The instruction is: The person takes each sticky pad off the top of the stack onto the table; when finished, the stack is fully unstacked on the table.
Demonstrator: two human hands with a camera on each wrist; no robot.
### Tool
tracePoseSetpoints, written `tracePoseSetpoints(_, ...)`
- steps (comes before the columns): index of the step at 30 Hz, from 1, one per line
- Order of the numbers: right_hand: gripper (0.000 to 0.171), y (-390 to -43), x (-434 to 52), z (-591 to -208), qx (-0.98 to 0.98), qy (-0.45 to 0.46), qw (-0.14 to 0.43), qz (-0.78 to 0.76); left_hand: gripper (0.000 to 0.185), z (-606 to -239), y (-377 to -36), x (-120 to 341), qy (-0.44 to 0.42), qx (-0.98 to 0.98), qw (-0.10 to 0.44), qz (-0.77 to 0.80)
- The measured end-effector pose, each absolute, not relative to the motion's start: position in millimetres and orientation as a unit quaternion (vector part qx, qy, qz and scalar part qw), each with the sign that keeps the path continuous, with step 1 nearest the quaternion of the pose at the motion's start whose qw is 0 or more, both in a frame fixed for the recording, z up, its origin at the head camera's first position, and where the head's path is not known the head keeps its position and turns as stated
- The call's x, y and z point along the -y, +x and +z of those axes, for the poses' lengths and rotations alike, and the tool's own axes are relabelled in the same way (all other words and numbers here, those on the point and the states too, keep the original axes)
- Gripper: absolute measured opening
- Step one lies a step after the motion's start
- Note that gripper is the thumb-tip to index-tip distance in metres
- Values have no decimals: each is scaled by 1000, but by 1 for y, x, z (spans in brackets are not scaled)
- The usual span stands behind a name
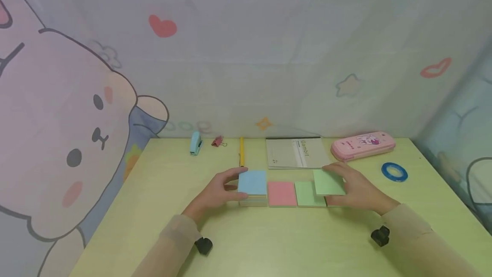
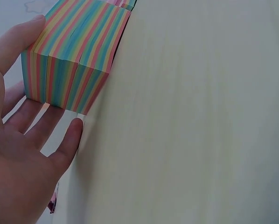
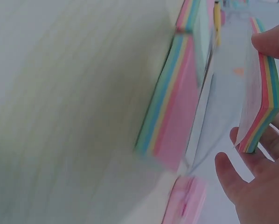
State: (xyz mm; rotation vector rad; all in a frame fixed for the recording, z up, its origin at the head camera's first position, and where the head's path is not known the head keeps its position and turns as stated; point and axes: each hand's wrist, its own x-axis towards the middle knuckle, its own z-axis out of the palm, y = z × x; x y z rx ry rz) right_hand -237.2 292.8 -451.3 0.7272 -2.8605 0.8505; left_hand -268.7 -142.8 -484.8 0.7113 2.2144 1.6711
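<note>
Both hands worked the row of sticky-note pads mid-table: left hand [image 1: 215,193] clasped the blue-topped stack [image 1: 252,183], right hand [image 1: 357,189] pinched a lifted green-topped stack [image 1: 328,182], whose loose sheets might have fanned or slipped.

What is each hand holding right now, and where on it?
The left hand grips the blue-topped rainbow note block by its sides; the right hand lifts a green-topped paper note stack by its edges.
</note>
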Motion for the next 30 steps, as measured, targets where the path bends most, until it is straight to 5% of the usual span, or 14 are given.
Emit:
tracePoseSetpoints(4,88,-229,-320,-453,945,206,27,254,76,-484,-268,143,245,-766,141,578)
tracePoseSetpoints(13,76,-225,-366,-469,947,216,42,235,76,-485,-268,143,236,-765,144,582)
tracePoseSetpoints(30,74,-218,-395,-474,953,190,31,235,77,-486,-267,143,234,-763,141,586)
